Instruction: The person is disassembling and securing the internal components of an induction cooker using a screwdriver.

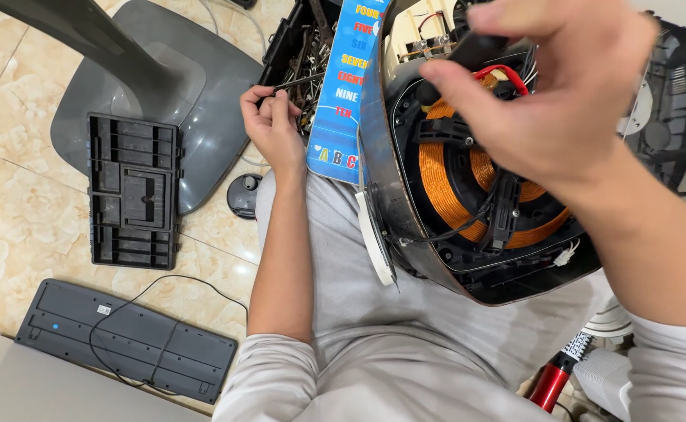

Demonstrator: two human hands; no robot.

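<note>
Right hand (550, 86) was clamped on a black tool handle (468, 51) right over the copper coil (444, 187) of the opened cooker (437, 258) on the lap. Left hand (271, 125), fingers closed, pinched a thin rod (300, 80) w/ its long axis running toward the parts box (296, 39) on the floor; right hand was nearer the coil.

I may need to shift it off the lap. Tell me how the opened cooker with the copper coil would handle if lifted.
The opened cooker probably feels heavy for its size: a broad copper coil fills it. It may tip, since it rests tilted on the lap. Loose black wires and a red wire could snag, so it looks fragile inside. The right hand holds a dark tool over it.
</note>
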